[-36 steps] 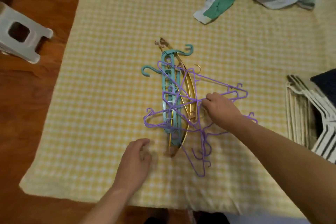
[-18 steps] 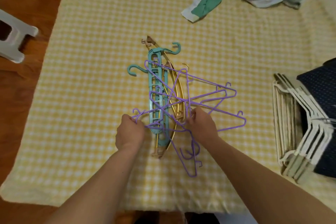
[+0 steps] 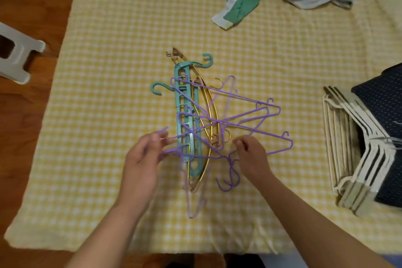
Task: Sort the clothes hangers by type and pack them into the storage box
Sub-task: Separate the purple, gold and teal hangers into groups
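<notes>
While both hands, left (image 3: 145, 154) and right (image 3: 250, 154), pinch purple hangers (image 3: 239, 113) tangled over teal (image 3: 185, 115) and gold (image 3: 212, 104) ones between them, sorting is at the untangling step; next: lift purple free, likely snagging.

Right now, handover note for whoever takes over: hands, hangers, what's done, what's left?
Left hand: fingers curled on the end of a purple wire hanger.
Right hand: pinching purple wire near the hooks.
Purple hangers: tangled on top of the teal slotted hanger and gold hangers, mid yellow checked blanket.
Done: cream hangers stacked at the right, partly on a dark fabric item.
Left: untangle purple, separate teal and gold, pack everything. No storage box plainly in view.
</notes>
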Available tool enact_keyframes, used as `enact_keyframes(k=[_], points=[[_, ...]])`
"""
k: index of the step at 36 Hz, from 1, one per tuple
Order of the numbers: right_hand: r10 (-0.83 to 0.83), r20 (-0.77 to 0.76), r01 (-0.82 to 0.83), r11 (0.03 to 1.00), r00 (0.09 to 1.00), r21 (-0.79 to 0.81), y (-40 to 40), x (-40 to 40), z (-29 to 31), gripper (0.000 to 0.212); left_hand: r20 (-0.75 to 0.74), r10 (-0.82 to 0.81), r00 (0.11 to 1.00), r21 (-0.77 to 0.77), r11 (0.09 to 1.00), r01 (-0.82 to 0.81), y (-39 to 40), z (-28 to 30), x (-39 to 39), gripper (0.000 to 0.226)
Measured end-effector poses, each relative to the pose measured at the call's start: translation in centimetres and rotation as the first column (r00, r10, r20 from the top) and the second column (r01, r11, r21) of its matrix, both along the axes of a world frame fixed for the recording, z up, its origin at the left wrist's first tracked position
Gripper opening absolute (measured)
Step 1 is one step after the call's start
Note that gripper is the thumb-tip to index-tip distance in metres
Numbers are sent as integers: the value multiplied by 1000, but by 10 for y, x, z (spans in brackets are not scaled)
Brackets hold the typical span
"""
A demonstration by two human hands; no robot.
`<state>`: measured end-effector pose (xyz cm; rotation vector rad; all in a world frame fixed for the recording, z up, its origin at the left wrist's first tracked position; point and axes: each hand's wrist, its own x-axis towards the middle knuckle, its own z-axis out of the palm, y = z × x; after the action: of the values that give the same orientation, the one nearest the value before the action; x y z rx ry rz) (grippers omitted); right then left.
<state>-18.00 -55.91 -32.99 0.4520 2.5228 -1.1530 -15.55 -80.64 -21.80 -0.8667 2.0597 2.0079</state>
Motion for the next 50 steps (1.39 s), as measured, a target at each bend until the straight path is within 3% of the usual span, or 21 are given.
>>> enact_keyframes(k=[3, 6, 8, 9, 12, 16, 21, 24, 27, 30, 32, 35, 37, 39, 44, 48, 50], points=[[286, -52, -264, 930, 957, 255, 3, -17, -13, 41, -18, 139, 990, 168, 977, -134, -38, 19, 1, 32], [529, -14, -463, 755, 849, 465, -4, -43, -26, 55, -28, 170, 985, 218, 963, -160, -74, 32, 4, 38], [624, 134, -571, 581, 770, 579, -12, -61, -26, 62, -25, 147, 989, 273, 952, -135, -91, 41, 8, 40], [644, 207, -604, 490, 737, 628, -19, -67, -20, 61, -16, 134, 991, 321, 939, -122, -98, 47, 10, 43], [712, 253, -612, 305, 655, 729, -26, -79, -19, 32, 19, 100, 995, 466, 879, -98, -108, 59, 12, 43], [770, 259, -596, 189, 583, 780, -24, -83, -16, 40, 62, 74, 995, 578, 810, -97, -113, 63, 18, 35], [750, 117, -497, 304, 651, 813, -4, -91, 10, 33, 55, 159, 986, 589, 792, -160, -103, 53, 24, 36], [597, -31, -369, 535, 802, 760, 4, -101, 40, 32, -14, 147, 989, 606, 788, -108, -98, 48, 24, 43], [411, -144, -255, 765, 900, 591, 3, -99, 71, 44, -41, 136, 990, 595, 799, -85, -92, 49, 18, 51], [340, -170, -241, 870, 925, 431, -22, -79, 102, 45, -26, 138, 990, 484, 868, -108, -78, 50, 10, 29], [365, -101, -299, 868, 926, 397, -49, -56, 120, 39, -6, 123, 992, 340, 934, -113, -63, 47, 6, 11], [425, -85, -375, 863, 901, 340, -96, -15, 143, 41, -14, -30, 999, 211, 977, 33, -33, 53, 5, 35], [408, -104, -385, 903, 907, 188, -122, 9, 149, 49, -17, -172, 985, 183, 968, 172, -15, 57, 10, 38], [387, -163, -374, 921, 907, 105, -139, 28, 137, 44, 11, -257, 966, 181, 951, 250, -4, 56, 15, 39], [501, -218, -499, 864, 838, 66, -146, 54, 113, 46, 89, -167, 982, 262, 955, 138, -9, 55, 23, 39], [637, -321, -660, 750, 701, 48, -140, 64, 113, 43, 56, -214, 975, 147, 968, 204, -24, 48, 29, 17], [596, -307, -618, 786, 742, 31, -124, 56, 104, 42, 42, -159, 986, 110, 982, 154, -30, 45, 31, 17]])
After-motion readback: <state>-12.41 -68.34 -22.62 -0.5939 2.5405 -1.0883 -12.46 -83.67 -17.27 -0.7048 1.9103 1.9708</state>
